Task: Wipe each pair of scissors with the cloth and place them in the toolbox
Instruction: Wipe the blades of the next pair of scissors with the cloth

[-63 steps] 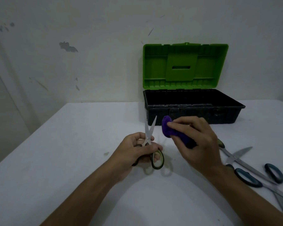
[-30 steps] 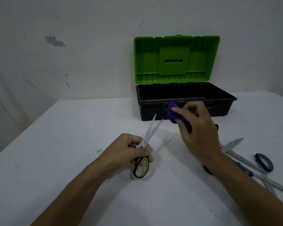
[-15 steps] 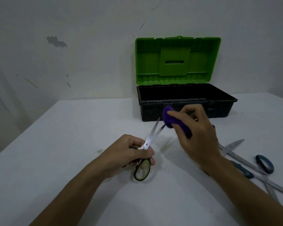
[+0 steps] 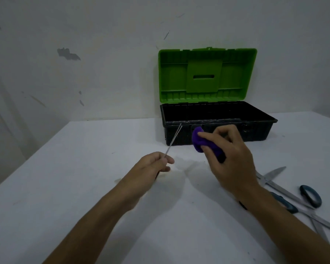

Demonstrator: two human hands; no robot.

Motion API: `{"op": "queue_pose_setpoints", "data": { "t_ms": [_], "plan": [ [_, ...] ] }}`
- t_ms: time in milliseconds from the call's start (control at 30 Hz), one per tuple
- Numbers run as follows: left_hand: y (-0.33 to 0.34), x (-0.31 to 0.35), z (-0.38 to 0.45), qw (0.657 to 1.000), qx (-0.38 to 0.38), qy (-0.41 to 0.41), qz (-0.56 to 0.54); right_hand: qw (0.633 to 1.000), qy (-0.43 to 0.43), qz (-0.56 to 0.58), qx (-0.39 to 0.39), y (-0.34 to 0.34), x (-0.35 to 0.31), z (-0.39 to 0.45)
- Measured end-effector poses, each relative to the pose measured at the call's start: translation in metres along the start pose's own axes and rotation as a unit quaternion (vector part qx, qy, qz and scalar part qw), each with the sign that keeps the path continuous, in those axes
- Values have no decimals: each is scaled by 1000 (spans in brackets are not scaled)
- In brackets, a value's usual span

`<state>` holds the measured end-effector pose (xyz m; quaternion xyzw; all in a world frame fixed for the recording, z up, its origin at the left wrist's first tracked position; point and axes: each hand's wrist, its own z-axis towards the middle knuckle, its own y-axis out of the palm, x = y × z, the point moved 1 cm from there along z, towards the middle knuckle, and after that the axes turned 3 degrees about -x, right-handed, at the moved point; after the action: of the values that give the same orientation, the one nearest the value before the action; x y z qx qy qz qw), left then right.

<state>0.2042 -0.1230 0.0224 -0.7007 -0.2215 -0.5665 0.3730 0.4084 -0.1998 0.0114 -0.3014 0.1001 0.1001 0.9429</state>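
My left hand (image 4: 152, 166) grips a pair of scissors (image 4: 174, 139) by the handles, which the hand hides. Only the thin blades show, edge-on, pointing up and away toward the toolbox's front left corner. My right hand (image 4: 231, 159) holds a bunched purple cloth (image 4: 200, 141) a short way right of the blades, not touching them. The black toolbox (image 4: 255, 130) stands open behind, its green lid (image 4: 207, 75) upright against the wall. I see nothing inside it. More scissors with teal handles (image 4: 311, 195) and long steel blades (image 4: 274, 172) lie on the table at the right.
A white table (image 4: 65, 187) carries everything and ends at its left edge near a bare, marked wall. The loose scissors lie close to my right forearm, partly cut off by the frame's right edge.
My left hand has turned the scissors so the blades stand edge-on and the green-black handle is hidden. The cloth, touching the blade tips half a second ago, is now apart from them.
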Motion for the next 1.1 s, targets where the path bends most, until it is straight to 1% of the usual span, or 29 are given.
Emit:
{"op": "queue_pose_setpoints", "data": {
  "t_ms": [67,200,300,367,533,633,767,800,867,967,1000,1033,1100],
  "plan": [
    [0,-1,2,999,32,-22,11,1000,-9,9,7,0,-5,1],
    [-2,-1,8,995,63,5,81,1000,-13,20,11,1,-5,0],
    [0,-4,3,989,43,62,125,1000,-13,26,9,2,-4,-2],
    [1,-5,0,986,35,88,133,999,-19,30,8,2,-4,-2],
    [3,-3,-1,982,11,87,165,998,-43,35,8,4,-8,-4],
    [7,-1,-3,989,-6,76,124,998,-64,28,2,5,-12,-5],
    [8,0,-5,997,-34,47,48,987,-153,-15,-43,11,-19,-9],
    [7,1,-5,997,-44,42,35,985,-164,-29,-47,13,-19,-9],
    [6,2,-8,997,-66,39,10,990,-133,-41,-27,16,-12,-4],
    [10,2,-10,995,-92,40,-14,998,-30,-60,22,12,10,3],
    [11,3,-11,995,-94,38,-21,998,-16,-58,30,9,15,3],
    [13,4,-11,995,-92,35,-30,998,-21,-49,35,6,16,2],
    [15,5,-11,995,-83,27,-56,997,-68,-22,34,3,8,-1]
  ]
}}
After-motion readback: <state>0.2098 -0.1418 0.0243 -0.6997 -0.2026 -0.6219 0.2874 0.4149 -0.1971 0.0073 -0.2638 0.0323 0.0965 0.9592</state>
